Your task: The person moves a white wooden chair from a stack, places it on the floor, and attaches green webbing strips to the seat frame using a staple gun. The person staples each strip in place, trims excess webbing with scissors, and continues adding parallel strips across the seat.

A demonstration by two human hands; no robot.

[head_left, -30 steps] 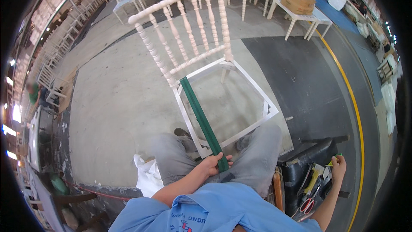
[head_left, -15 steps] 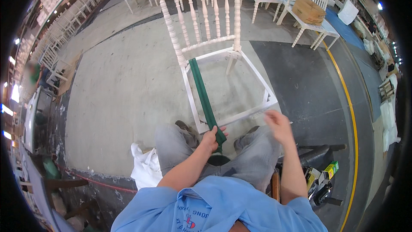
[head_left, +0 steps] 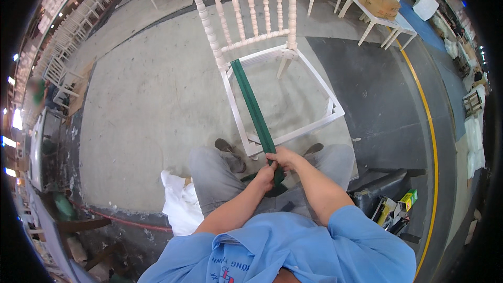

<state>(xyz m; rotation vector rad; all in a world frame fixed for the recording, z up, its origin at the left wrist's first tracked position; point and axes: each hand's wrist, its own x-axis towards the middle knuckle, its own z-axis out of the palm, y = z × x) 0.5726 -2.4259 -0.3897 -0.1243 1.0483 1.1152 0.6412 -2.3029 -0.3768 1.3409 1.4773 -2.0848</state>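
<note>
A white wooden chair frame [head_left: 309, 130] with a turned-spindle back stands in front of me, its seat open. One green webbing strap [head_left: 251, 104] runs from the back rail to the front rail, near the left side rail. Both hands are closed on the strap just in front of the front rail. My right hand [head_left: 283, 158] grips it close to the rail. My left hand [head_left: 266, 175] holds it slightly lower, nearer my body. Loose green strap hangs below the hands between my knees; its far end is hidden.
White cloth or sheeting [head_left: 181, 199] lies by my left leg. At my right are a dark padded piece [head_left: 385, 184] and a green-yellow box [head_left: 407, 199] among small items. White chairs line the back; one carries a cardboard box [head_left: 378, 1]. A person is at the far left.
My right hand has come in from the right and taken hold of the strap beside my left hand. My left hand has shifted down a little, nearer my body. The view has tilted slightly.
</note>
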